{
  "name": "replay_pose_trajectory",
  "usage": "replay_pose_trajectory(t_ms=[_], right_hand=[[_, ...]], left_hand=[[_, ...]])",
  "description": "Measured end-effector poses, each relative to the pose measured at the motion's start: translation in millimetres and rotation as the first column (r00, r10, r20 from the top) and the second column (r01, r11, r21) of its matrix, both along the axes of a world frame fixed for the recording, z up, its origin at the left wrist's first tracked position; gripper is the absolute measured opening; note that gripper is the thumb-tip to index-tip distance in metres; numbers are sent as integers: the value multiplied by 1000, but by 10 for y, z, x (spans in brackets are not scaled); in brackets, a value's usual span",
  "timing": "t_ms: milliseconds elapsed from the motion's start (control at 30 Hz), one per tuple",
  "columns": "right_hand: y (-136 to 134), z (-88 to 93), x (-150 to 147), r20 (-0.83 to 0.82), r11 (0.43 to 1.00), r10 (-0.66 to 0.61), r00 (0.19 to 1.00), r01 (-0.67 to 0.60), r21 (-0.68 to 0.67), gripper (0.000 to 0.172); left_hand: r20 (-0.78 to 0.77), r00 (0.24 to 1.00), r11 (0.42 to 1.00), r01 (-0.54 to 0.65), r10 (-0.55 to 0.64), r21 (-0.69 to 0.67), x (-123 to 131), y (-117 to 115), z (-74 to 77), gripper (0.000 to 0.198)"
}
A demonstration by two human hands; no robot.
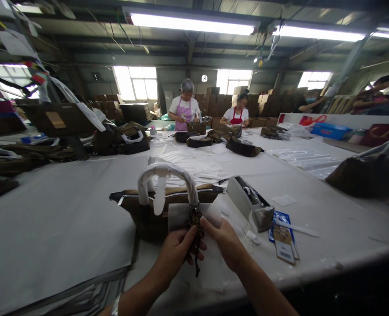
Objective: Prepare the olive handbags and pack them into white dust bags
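Observation:
A dark olive handbag (145,221) stands on the white table in front of me. Its zipper runs along the top, and white wrapping covers the raised handle (144,182). From the handle's right base hangs a leopard-patterned bag charm (195,218) with a dark cord dangling below. My left hand (176,251) pinches the charm from the left, thumb on its front. From the right, the thumb of my right hand (226,242) presses on it too; most of that hand's fingers are hidden. Behind the charm, against the bag, is a thin white sheet (178,214).
Right of the bag sit a grey tape dispenser (252,204) and cardboard hang tags (284,243) on a blue packet. Another bag (365,175) stands at far right. Olive bags (131,138) lie further back, where two people work across the table.

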State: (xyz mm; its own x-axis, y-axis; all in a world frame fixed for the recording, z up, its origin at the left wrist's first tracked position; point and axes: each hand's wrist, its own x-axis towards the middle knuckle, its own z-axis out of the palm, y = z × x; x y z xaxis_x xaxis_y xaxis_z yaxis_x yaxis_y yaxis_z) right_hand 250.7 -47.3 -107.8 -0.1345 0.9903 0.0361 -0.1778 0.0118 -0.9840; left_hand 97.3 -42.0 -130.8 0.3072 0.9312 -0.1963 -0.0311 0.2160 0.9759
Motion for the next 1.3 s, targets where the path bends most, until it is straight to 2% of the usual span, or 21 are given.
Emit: replay_pose_trajectory(t_ms=[100, 167, 233, 333, 400, 467, 533, 600, 700, 833, 900, 933, 1000, 1100, 1200, 1300], right_hand=[[21, 59, -33, 23, 1000, -22, 999, 22, 1, 31], [35, 92, -35, 1, 999, -35, 999, 35, 21, 28], [46, 113, -22, -48, 999, -26, 999, 28, 37, 31], [58, 117, 8, -103, 1000, 8, 995, -6, 19, 39], [62, 111, 30, -115, 1000, 28, 993, -29, -3, 41], [64, 108, 51, -112, 999, 42, 993, -45, -24, 42], [62, 116, 65, -95, 998, 58, 994, -62, -32, 42], [59, 135, 65, -67, 997, 70, 995, -72, -22, 41], [52, 172, 46, -13, 999, 51, 999, -51, 5, 41], [30, 205, 87, 137, 999, -22, 990, 18, 35, 39], [9, 188, 172, 190, 1000, -2, 982, 1, 6, 42], [-4, 164, 223, 165, 999, 29, 986, -24, -32, 45], [-27, 78, 313, 0, 987, 95, 995, -94, -127, 53], [-54, -113, 333, -247, 976, 56, 967, -104, -189, 57], [-66, -285, 209, -233, 984, -13, 972, -29, -176, 46], [-53, -365, 66, -70, 996, -82, 994, 80, -26, 39]], left_hand=[[-86, 993, 993, 92, -86, 69, -44, -35, 26, 65], [-240, 965, 971, 151, -104, 186, -184, -77, 78, 60], [-386, 922, 933, 117, 25, 339, -391, -121, 145, 51], [-443, 849, 872, -41, 287, 488, -689, -166, 232, 36], [-467, 835, 882, -46, 291, 469, -784, -176, 263, 33], [-453, 878, 928, 30, 154, 372, -767, -167, 283, 38], [-324, 946, 967, 94, -13, 236, -657, -142, 308, 47], [-123, 987, 985, 114, -99, 126, -496, -105, 343, 51], [29, 998, 991, 60, -64, 116, -257, -58, 380, 46], [-43, 996, 984, -75, 83, 160, -100, -42, 335, 39], [-71, 992, 985, -92, 103, 142, -100, -46, 305, 37], [-74, 992, 987, -91, 101, 132, -111, -49, 298, 36], [-74, 993, 989, -82, 92, 120, -139, -57, 302, 34], [-77, 994, 990, -68, 78, 127, -160, -64, 318, 34], [-112, 990, 986, -64, 82, 157, -154, -61, 302, 35], [-161, 983, 972, -53, 92, 231, -151, -57, 261, 35]])
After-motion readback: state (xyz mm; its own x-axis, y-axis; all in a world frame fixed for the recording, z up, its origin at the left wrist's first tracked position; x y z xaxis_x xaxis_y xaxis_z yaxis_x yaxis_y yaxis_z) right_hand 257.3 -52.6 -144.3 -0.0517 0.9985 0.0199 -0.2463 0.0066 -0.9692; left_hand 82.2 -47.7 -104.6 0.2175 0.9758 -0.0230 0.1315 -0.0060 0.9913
